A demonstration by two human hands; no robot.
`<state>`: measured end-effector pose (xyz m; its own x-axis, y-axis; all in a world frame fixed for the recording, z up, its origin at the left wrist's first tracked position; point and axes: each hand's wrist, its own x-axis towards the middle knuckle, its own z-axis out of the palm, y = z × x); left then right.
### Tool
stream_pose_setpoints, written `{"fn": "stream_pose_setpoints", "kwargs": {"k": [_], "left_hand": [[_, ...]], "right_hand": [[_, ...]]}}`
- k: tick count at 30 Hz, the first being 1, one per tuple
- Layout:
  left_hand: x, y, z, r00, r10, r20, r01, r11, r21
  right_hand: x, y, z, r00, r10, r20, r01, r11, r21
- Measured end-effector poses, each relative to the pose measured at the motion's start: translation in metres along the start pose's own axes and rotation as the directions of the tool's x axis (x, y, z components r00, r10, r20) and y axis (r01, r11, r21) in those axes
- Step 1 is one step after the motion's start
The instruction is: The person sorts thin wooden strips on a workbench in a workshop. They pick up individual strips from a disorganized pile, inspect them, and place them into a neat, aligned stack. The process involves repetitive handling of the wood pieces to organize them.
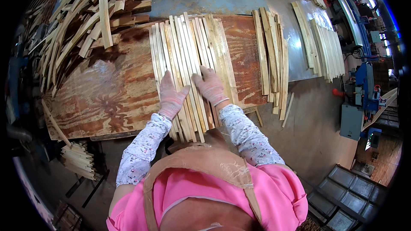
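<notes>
Resting in the head view, your two hands are on top of a row of wooden sticks [183,51]. Your left hand [173,96] is open, with its thumb poking out toward the right hand [210,87]. Your right hand is open too, with its fingers a bit bent. The row lies across the brown desk [124,90], and its near ends point at your apron [201,162]. Left of the row is a big messy wood pile [104,10]. Right of the row lies a small bunch of sticks [270,53], and farther right of it is a neat pale stack [329,51].
</notes>
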<state>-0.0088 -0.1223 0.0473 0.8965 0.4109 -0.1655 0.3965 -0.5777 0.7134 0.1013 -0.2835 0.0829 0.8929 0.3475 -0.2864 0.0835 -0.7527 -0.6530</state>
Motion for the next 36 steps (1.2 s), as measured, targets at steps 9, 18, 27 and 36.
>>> {"fn": "stream_pose_setpoints", "kwargs": {"k": [9, 18, 27, 36], "left_hand": [[-0.005, -0.031, 0.026, 0.984, 0.167, -0.070, -0.152, 0.971, 0.184], [-0.004, -0.034, 0.023, 0.980, 0.189, -0.071, -0.175, 0.970, 0.170], [-0.007, 0.002, 0.002, 0.966, 0.251, 0.053, -0.255, 0.907, 0.336], [-0.008, -0.010, 0.010, 0.921, 0.390, -0.005, -0.354, 0.841, 0.410]], "right_hand": [[-0.013, 0.045, -0.026, 0.971, 0.210, -0.117, -0.227, 0.960, -0.165], [0.009, 0.056, -0.028, 0.965, 0.256, -0.051, -0.261, 0.942, -0.213], [0.007, 0.049, -0.068, 0.971, 0.234, -0.047, -0.238, 0.965, -0.112], [-0.028, 0.014, -0.057, 0.985, 0.157, 0.071, -0.167, 0.971, 0.169]]}}
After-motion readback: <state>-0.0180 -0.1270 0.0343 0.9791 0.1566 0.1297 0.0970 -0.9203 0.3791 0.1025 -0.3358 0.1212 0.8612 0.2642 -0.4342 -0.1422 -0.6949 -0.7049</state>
